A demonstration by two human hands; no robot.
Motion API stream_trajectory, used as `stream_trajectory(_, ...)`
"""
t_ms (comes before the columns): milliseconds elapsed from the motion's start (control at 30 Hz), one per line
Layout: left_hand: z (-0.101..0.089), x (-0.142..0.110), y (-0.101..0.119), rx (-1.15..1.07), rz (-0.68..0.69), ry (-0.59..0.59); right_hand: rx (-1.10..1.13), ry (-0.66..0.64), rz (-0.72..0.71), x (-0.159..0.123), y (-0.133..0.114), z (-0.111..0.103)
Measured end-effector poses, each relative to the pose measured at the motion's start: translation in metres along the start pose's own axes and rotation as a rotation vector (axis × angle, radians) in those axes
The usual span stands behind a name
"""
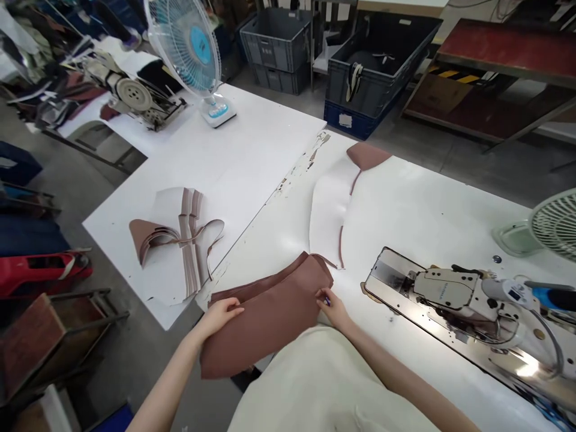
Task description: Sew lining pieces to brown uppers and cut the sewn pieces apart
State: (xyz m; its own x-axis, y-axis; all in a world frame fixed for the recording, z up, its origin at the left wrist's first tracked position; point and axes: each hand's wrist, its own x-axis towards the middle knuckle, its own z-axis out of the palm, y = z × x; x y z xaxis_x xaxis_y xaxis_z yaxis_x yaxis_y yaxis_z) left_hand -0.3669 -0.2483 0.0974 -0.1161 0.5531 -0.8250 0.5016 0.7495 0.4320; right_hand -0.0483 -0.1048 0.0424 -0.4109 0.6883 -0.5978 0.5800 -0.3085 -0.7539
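Note:
A brown leather-like piece lies over the near edge of the white table, partly folded. My left hand grips its left edge, fingers curled over the material. My right hand pinches its right corner, and a small blue object shows between the fingers. A long white-backed piece with a brown end lies flat just beyond. The sewing machine stands to the right of my right hand.
A stack of cut brown and white pieces rests on the left table. Two fans stand at the back left and right edge. Another sewing machine sits far left. Grey crates stand on the floor behind.

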Motion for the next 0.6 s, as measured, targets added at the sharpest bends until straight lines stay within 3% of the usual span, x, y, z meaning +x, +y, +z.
stream_trajectory(67,0.010,0.020,-0.001,0.313,0.011,0.129,-0.212,-0.111,0.089,0.001,0.001,-0.001)
stream_trajectory(133,0.013,0.038,0.014,0.441,0.073,0.264,-0.384,-0.130,0.130,0.005,-0.008,-0.004)
stream_trajectory(267,0.002,0.077,0.080,0.250,0.305,0.404,-0.388,-0.010,0.146,0.027,-0.030,-0.012)
stream_trajectory(367,0.000,0.115,0.140,0.121,0.452,0.354,-0.190,0.029,0.146,0.053,-0.035,-0.011)
stream_trajectory(467,0.013,0.156,0.189,0.037,0.416,0.233,0.027,0.025,0.164,0.076,-0.028,-0.004)
stream_trajectory(600,0.036,0.196,0.217,-0.060,0.384,0.139,0.146,0.046,0.152,0.091,-0.014,0.006)
